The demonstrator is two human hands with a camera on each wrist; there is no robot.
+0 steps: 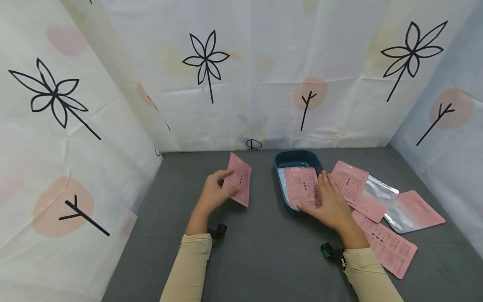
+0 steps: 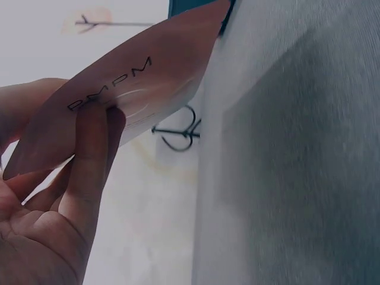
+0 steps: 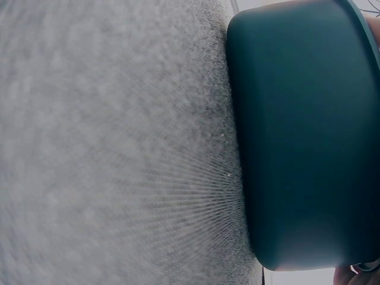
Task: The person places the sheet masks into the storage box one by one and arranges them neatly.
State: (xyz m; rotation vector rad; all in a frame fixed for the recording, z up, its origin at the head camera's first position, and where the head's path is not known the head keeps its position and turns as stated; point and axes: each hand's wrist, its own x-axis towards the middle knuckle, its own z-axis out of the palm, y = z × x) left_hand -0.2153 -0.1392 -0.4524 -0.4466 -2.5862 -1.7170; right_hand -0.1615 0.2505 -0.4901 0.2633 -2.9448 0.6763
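Note:
My left hand (image 1: 216,193) pinches a pink sachet (image 1: 240,180) between thumb and fingers, holding it tilted on edge above the table. Its printed side shows in the head view, and the lettered side of the sachet (image 2: 127,80) in the left wrist view. To the right, a dark teal bin (image 1: 281,161) contains another pink sachet (image 1: 302,186), lying printed side up. Over the bin's right front part, my right hand (image 1: 331,205) rests with straight fingers along the rim and thumb at the sachet's lower edge. Close up, the right wrist view shows the bin's outer wall (image 3: 303,136).
Right of the bin, several pink and silver sachets lie overlapping, among them a printed one (image 1: 396,247) in front and a silver-ended one (image 1: 419,212) at far right. Patterned cloth (image 1: 256,75) walls in the grey table (image 1: 260,260) at the back and sides.

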